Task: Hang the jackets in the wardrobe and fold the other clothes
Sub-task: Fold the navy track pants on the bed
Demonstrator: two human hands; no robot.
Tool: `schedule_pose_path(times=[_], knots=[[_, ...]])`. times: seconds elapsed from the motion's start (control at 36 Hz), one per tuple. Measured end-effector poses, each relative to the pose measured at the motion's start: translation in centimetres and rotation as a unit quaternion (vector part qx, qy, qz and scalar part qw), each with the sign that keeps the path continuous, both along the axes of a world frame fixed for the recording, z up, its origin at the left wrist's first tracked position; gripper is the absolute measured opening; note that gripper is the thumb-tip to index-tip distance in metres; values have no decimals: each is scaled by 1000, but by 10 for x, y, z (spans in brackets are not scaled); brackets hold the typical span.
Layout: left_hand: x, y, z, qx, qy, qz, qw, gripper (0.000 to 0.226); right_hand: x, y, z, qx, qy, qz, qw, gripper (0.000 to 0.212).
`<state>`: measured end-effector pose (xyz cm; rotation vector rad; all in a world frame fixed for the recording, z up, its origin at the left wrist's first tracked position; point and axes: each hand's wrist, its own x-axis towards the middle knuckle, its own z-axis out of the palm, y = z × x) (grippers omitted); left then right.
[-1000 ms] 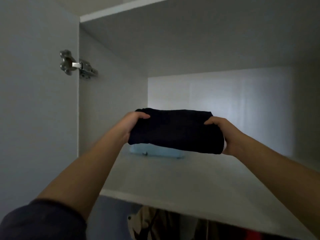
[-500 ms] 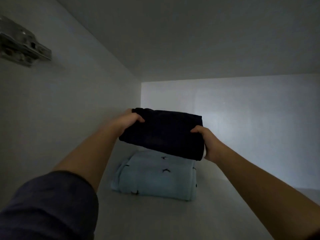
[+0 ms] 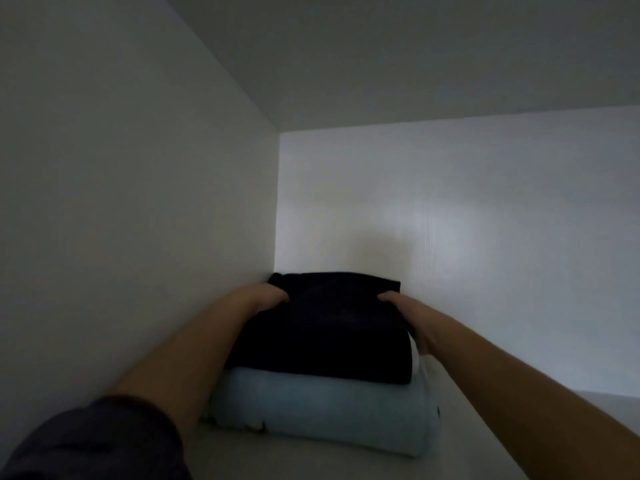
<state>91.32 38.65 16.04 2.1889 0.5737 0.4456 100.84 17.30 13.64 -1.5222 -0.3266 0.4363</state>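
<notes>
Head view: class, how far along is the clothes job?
Done: a light blue folded garment lies on the shelf. In hand: the left hand and right hand grip a dark folded garment resting on it. Left: letting go; hanging isn't visible here.

Once aloft, the dark folded garment point(image 3: 322, 334) now down atop the light-blue folded garment point(image 3: 322, 407).

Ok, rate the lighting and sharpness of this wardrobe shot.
Head view: dim overall; a soft sheen on the back panel is the brightest spot; the side wall sits in grey shade; the dark folded garment is a near-black mass without fold detail, the light blue garment beneath reads clearer; the left hand and right hand gripping the dark one look soft-edged.
</notes>
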Motion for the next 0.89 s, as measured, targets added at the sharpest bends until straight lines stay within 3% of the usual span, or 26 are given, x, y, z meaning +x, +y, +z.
schedule_pose_path(times=[0.08, 0.19, 0.33, 0.39, 0.44, 0.5, 0.58, 0.67, 0.72, 0.81, 0.89], knots=[[3, 6, 2, -5, -26, -5, 1000, 38, -5, -1, 6, 41, -22, -29, 998, 29], [1, 10, 9, 2, -83, 6, 997, 45, -1, -4, 15, 88, -56, -41, 994, 36], [-1, 4, -6, 99, 18, 12, 995, 45, 5, 0, -4, -31, -89, -55, 994, 38], [-3, 1, 0, 143, 4, 19, 989, 46, 10, 2, 2, -49, -159, -71, 984, 50], [-2, -1, 10, 210, -36, 31, 977, 62, 10, 2, 14, -114, -306, -95, 940, 65], [1, -2, 16, 297, -102, 18, 949, 74, 6, 1, 25, -156, -451, -112, 872, 73], [12, -10, 7, 369, -118, -34, 921, 68, -4, 10, 32, -202, -566, -102, 793, 72], [27, -12, -19, 354, 43, -82, 930, 65, -1, 28, 13, -420, -516, 8, 747, 73], [31, -7, -26, 312, 111, -95, 939, 66, 4, 33, -1, -477, -419, 75, 769, 75], [32, 4, -22, 305, 115, -67, 943, 70, 3, 26, 3, -502, -411, 45, 759, 79], [26, 1, -14, 366, 31, -41, 929, 64, -3, 17, 18, -453, -488, -13, 746, 80]])
